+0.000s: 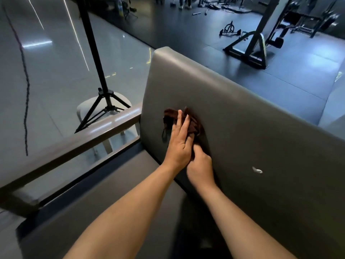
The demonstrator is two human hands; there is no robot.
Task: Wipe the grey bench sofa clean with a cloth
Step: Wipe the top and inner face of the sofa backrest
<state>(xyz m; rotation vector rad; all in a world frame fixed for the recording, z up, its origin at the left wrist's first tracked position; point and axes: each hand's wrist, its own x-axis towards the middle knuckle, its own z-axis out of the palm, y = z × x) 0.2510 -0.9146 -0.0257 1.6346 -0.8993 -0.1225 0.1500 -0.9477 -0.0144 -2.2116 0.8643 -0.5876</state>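
**Operator:** Where's the cloth right now?

**Coach:** The dark brown cloth is bunched against the backrest of the grey bench sofa, towards its left end and about mid-height. Your left grip lies flat on the cloth, fingers straight, pressing it into the padding. Your right grip sits just below, and its curled fingers seem to pinch the cloth's lower edge.

**Operator:** How do I wipe well from here?

**Coach:** I'd spread the cloth so more of it meets the surface. Press evenly with your palm and work in overlapping passes from the top edge down, then do the seat. A small white mark sits on the backrest to your right, well apart from the cloth, and it probably needs its own pass.

**Operator:** Is anything in my way?

**Coach:** The wooden armrest meets the backrest just left of the cloth, so shorten your strokes there. Beyond it a black tripod stands at a white stool, and gym machines stand behind the sofa. None of them touch your working area.
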